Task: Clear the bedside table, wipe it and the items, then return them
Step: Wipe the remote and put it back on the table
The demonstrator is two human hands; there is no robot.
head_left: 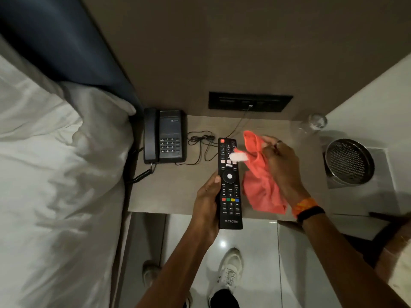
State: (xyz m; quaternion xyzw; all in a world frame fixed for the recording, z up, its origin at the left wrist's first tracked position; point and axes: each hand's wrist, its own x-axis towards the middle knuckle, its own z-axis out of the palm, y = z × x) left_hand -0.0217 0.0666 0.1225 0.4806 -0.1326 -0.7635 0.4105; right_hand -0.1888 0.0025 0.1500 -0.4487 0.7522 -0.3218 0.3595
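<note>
A left hand (208,203) grips a black remote (230,185) by its lower edge, above the bedside table (178,192), right of the telephone (163,136). Further right, the right hand (282,165) clutches a coral cloth (262,187) at the remote's top. Hard wiping may twist the remote loose, and a wide sweep could topple the glass (317,122) beyond.
</note>
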